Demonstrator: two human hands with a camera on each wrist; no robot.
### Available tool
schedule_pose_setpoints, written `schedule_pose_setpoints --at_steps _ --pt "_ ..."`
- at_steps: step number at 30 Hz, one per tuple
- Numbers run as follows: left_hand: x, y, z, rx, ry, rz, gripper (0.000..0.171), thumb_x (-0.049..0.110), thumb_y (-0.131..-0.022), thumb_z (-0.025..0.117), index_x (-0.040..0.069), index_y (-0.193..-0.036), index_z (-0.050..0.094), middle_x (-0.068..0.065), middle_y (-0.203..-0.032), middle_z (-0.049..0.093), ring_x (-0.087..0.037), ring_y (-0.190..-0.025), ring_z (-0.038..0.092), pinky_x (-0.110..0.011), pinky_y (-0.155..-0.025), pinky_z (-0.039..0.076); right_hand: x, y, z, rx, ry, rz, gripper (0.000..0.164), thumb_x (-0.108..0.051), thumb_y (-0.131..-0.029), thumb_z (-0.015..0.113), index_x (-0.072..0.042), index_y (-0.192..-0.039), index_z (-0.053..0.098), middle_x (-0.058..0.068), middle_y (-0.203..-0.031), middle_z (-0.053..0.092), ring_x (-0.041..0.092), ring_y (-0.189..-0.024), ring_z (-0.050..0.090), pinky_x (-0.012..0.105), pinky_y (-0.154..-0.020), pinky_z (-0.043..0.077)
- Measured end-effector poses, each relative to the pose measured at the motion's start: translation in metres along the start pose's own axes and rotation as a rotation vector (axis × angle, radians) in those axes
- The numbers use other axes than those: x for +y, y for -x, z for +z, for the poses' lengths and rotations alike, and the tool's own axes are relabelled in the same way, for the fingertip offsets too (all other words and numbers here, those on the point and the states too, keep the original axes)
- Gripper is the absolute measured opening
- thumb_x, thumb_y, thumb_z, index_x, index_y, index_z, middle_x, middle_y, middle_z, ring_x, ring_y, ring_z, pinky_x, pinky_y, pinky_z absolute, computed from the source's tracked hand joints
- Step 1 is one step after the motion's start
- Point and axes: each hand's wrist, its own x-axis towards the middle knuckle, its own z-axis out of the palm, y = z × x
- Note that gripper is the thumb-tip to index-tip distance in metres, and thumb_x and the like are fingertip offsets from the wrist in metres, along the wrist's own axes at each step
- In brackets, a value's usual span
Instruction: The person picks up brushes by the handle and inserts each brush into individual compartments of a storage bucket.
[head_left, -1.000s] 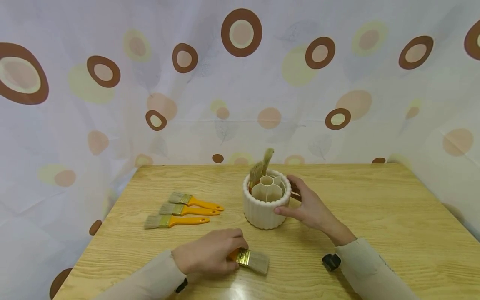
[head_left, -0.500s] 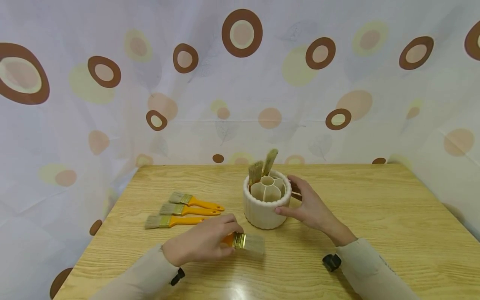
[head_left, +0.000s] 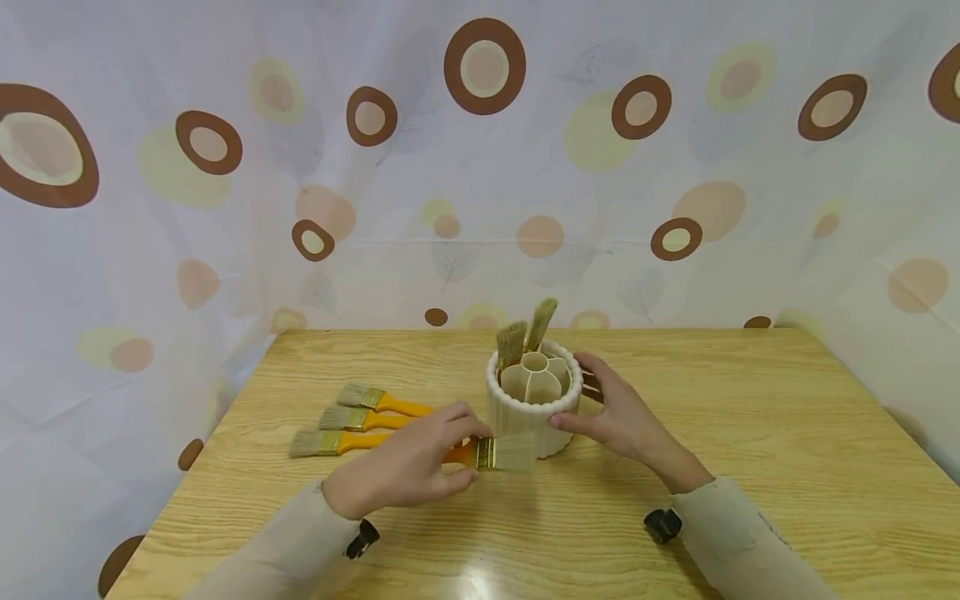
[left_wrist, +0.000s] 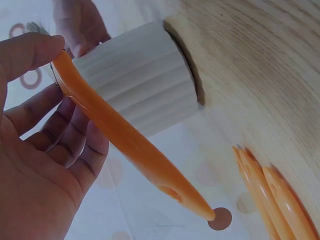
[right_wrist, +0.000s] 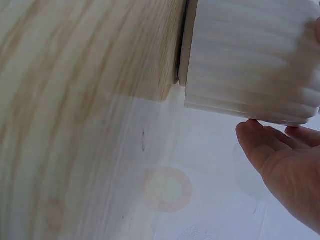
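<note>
A paintbrush (head_left: 514, 452) with an orange handle, brass-coloured ferrule and pale bristles is pinched near its ferrule by my left hand (head_left: 412, 462). Its bristles point right, in front of a white ribbed brush holder (head_left: 521, 417); the left wrist view shows its handle (left_wrist: 125, 137) slanting toward the lower right. The holder has petal-shaped compartments round a central tube. Two brushes (head_left: 512, 342) stand in its back-left compartments, bristles up. Around the holder's right side my right hand (head_left: 626, 421) holds it, thumb at the front; fingers (right_wrist: 255, 137) touch its wall in the right wrist view.
Three more orange-handled paintbrushes (head_left: 341, 418) lie side by side on the wooden table (head_left: 712, 375), left of the holder, partly behind my left hand. A patterned curtain (head_left: 570, 208) hangs along the table's back and sides.
My left hand has lifted the paintbrush off the table and carried it away from me, up to the holder's front. The right hand stays on the holder; the holder's insert and brushes turned slightly earlier.
</note>
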Motion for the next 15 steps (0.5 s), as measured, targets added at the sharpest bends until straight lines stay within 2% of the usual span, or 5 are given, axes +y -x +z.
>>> schedule_pose_setpoints --at_steps 5,11,15 --pt "0.002 -0.007 -0.002 0.059 0.014 0.013 0.036 0.019 -0.085 0.071 0.014 -0.119 0.06 0.006 -0.105 0.051 -0.007 -0.085 0.049 -0.019 -0.074 0.045 0.001 0.0 0.0 -0.002 0.022 -0.001 0.098 -0.039 -0.076 0.08 -0.01 -0.15 0.022 0.014 -0.148 0.034 0.04 -0.131 0.039 0.056 -0.102 0.035" --pt "0.003 -0.016 -0.001 0.216 0.048 0.057 0.04 0.015 -0.084 0.073 0.01 -0.12 0.058 0.002 -0.105 0.052 -0.009 -0.085 0.051 -0.022 -0.074 0.048 0.001 0.001 -0.001 -0.001 0.028 0.005 0.101 -0.042 -0.075 0.08 -0.012 -0.151 0.02 0.011 -0.149 0.033 0.039 -0.131 0.039 0.057 -0.102 0.035" --pt "0.004 -0.022 -0.001 0.315 0.054 0.059 0.041 0.015 -0.083 0.074 0.007 -0.12 0.057 0.0 -0.105 0.053 -0.011 -0.085 0.051 -0.025 -0.073 0.049 0.001 0.001 0.0 -0.004 0.044 -0.003 0.101 -0.043 -0.076 0.079 -0.011 -0.151 0.02 0.012 -0.149 0.033 0.039 -0.131 0.039 0.057 -0.101 0.036"
